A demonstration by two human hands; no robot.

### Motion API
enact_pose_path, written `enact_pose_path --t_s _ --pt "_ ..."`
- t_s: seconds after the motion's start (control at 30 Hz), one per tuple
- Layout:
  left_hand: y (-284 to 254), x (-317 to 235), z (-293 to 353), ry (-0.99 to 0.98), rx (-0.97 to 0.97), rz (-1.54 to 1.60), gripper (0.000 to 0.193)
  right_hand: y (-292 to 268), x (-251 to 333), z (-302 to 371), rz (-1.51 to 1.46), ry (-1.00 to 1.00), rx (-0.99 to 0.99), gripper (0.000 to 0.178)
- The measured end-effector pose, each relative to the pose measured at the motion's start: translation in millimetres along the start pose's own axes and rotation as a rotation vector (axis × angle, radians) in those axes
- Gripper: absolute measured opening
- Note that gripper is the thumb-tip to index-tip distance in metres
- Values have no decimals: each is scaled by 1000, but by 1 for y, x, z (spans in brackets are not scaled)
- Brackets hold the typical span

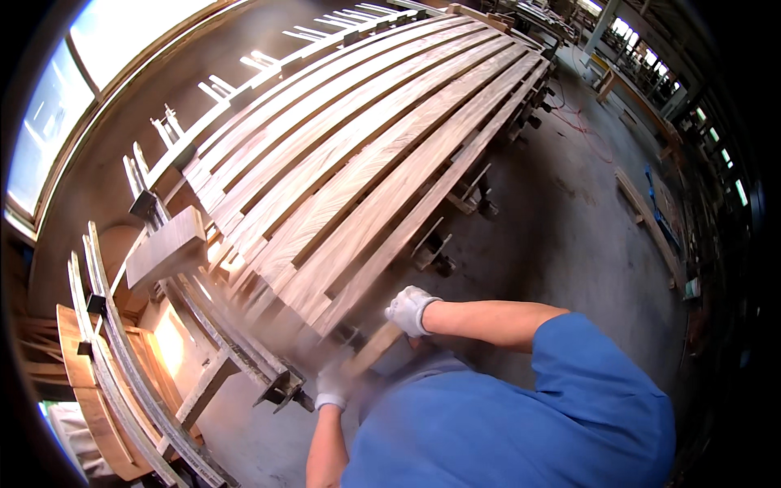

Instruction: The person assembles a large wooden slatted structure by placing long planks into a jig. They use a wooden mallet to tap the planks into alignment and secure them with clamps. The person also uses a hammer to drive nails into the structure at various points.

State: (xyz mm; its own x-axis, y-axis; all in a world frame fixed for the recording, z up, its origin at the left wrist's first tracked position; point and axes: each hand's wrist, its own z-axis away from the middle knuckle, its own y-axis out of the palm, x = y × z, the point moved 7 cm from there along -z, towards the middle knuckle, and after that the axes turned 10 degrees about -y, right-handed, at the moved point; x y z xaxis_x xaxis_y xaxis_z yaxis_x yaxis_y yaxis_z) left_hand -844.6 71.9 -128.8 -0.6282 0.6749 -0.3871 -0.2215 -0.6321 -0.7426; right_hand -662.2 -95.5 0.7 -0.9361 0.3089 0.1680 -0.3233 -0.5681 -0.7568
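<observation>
My right hand (411, 311), in a white glove, is closed into a fist just off the near right corner of the slatted wood panel. What it grips, if anything, is hidden. My left hand (330, 385), also gloved, is lower and to the left, partly blurred. A short light piece of wood (374, 348) slants up from my left hand toward the right one, and the left fingers appear closed round its lower end. Ahead lies a row of long wooden boards (366, 171), side by side with staggered ends and dark gaps between some of them.
Bar clamps (220, 325) line the left side and near end. A thick wooden block (167, 248) rests on one clamp. More clamp ends (431, 252) stick out along the right side. A curved wooden panel (106, 407) stands lower left; a red cable (582, 126) crosses the concrete floor.
</observation>
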Motion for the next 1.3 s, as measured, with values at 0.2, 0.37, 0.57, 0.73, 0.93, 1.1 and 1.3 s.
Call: enact_pose_path --t_s 0.2,0.37,0.57,0.73,0.93,1.1,1.3 --pt "-10 -6 2 -36 117 -41 62 5 1 -8 -3 -3 113 48" --pt "-10 -12 5 -40 79 -46 51 5 -4 -6 -27 -35 79 44" --pt "6 4 3 -17 13 -57 41 -1 0 -7 -58 -49 63 35" --pt "-4 4 8 -61 64 -78 37 14 -14 -15 -95 -74 101 46" --pt "-33 -16 24 -117 98 -150 23 28 -23 -25 -49 -129 73 51" --pt "-40 -22 33 -166 80 -199 22 48 -34 -32 -75 -200 -80 49" --pt "-49 -35 43 -209 89 -249 23 81 -49 -50 -114 -230 -112 49"
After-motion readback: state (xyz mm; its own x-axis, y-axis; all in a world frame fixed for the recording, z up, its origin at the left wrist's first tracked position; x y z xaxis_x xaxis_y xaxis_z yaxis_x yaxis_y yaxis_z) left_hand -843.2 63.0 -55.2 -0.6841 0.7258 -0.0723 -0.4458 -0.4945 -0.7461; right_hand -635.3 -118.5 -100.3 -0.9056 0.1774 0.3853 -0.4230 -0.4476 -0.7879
